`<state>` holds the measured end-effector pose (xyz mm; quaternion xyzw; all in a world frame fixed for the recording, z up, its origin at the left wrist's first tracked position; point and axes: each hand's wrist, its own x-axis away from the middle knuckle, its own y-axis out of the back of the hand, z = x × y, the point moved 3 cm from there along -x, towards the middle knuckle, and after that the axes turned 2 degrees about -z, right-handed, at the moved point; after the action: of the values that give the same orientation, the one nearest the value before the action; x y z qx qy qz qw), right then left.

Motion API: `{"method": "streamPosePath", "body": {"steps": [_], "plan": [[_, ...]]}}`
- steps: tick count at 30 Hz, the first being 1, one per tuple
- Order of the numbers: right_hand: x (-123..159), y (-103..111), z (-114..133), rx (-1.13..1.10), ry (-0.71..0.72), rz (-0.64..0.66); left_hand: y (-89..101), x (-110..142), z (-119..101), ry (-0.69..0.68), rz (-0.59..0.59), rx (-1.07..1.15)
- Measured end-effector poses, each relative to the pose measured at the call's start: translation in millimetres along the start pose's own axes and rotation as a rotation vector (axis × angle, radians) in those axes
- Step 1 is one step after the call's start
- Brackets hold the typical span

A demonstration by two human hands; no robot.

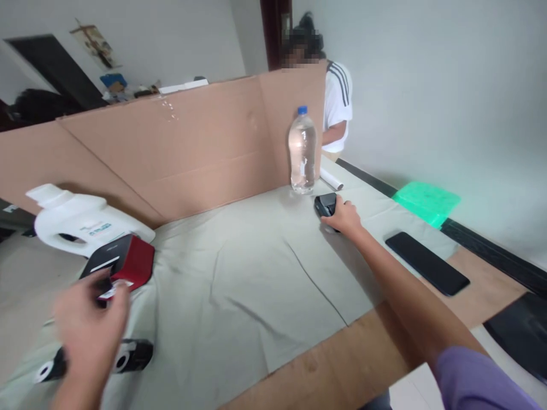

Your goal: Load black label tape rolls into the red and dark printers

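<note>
My right hand (345,217) reaches far across the grey cloth (239,285) and closes on a small black device (325,204) that lies just in front of a clear water bottle with a blue cap (302,149). My left hand (90,326), blurred, hovers near the table's left front, its fingers pinching a small red and white piece. Just beyond it stands a red and black box-shaped device (123,261). A black roll holder with white ends (128,356) lies under the left hand.
A white jug (72,219) lies on its side at the left. A cardboard screen (183,148) walls off the back; a person in a white shirt (337,105) sits behind it. A black phone (426,263) lies at the right, a white roll (331,178) beside the bottle.
</note>
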<state>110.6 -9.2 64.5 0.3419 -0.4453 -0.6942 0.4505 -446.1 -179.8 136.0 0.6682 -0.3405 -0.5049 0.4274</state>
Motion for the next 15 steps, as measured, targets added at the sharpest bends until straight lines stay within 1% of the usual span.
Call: {"method": "streamPosePath", "body": {"steps": [1, 2, 3, 4, 5, 6, 7, 8, 10, 12, 15], "plan": [[3, 0, 3, -0.013, -0.012, -0.009, -8.5, -6, -27, -0.03, -0.105, 0.051], [7, 0, 7, -0.031, -0.015, -0.026, -23.5, -10, -54, -0.129, -0.092, 0.105], [13, 0, 12, -0.053, -0.008, -0.048, -42.3, -11, -80, -0.245, -0.023, 0.16], [22, -1, 19, -0.077, 0.007, -0.071, -63.9, -10, -102, -0.352, 0.097, 0.206], [33, -3, 27, -0.102, 0.032, -0.089, -85.2, -7, -120, -0.423, 0.2, 0.233], [45, -5, 39, -0.127, 0.067, -0.099, -105.2, -1, -132, -0.467, 0.281, 0.24], [59, -9, 52, -0.153, 0.109, -0.103, -122.8, 6, -141, -0.487, 0.346, 0.229], [74, -13, 66, -0.178, 0.155, -0.099, -136.7, 14, -145, -0.488, 0.375, 0.214], [103, -23, 98, -0.227, 0.252, -0.079, -153.0, 30, -144, -0.471, 0.383, 0.202], [129, -33, 129, -0.27, 0.331, -0.056, -156.7, 43, -138, -0.447, 0.365, 0.231], [158, -48, 166, -0.295, 0.388, -0.03, -151.6, 52, -129, -0.387, 0.347, 0.313]]}}
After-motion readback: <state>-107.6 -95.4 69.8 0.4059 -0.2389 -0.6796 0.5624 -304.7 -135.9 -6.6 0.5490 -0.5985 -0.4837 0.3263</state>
